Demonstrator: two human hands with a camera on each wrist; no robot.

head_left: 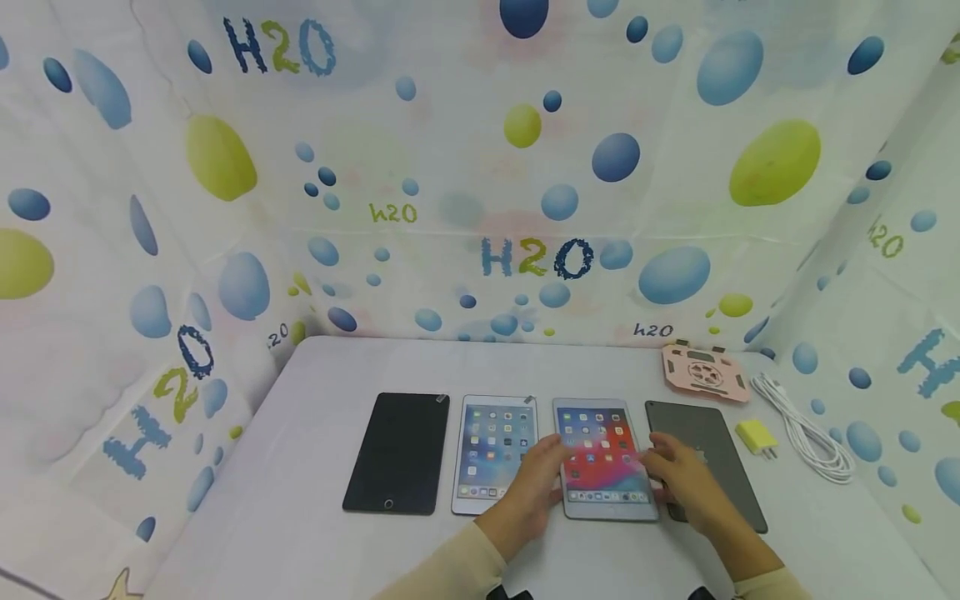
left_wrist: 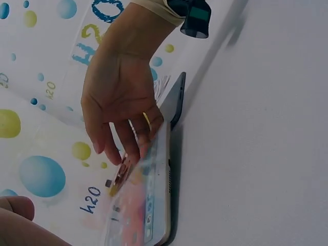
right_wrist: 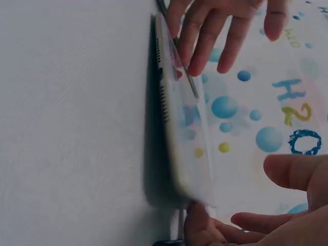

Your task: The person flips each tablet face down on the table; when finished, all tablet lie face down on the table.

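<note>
Soft, flat light covers the white cloth backdrop printed with blue and green spots (head_left: 442, 125) beyond the hands and the smooth white tabletop (head_left: 262, 533) around them; its source cannot be told. Between the left hand (head_left: 528, 487) and right hand (head_left: 686, 479), the thin white tablet with a red-and-blue screen (head_left: 606, 475) glows, its icons too soft to read. Both wrist views are dimmer and greyer, with a soft-edged dark shadow (left_wrist: 177, 169) beside the tablet. In the right wrist view, the corner by the right hand blurs.
</note>
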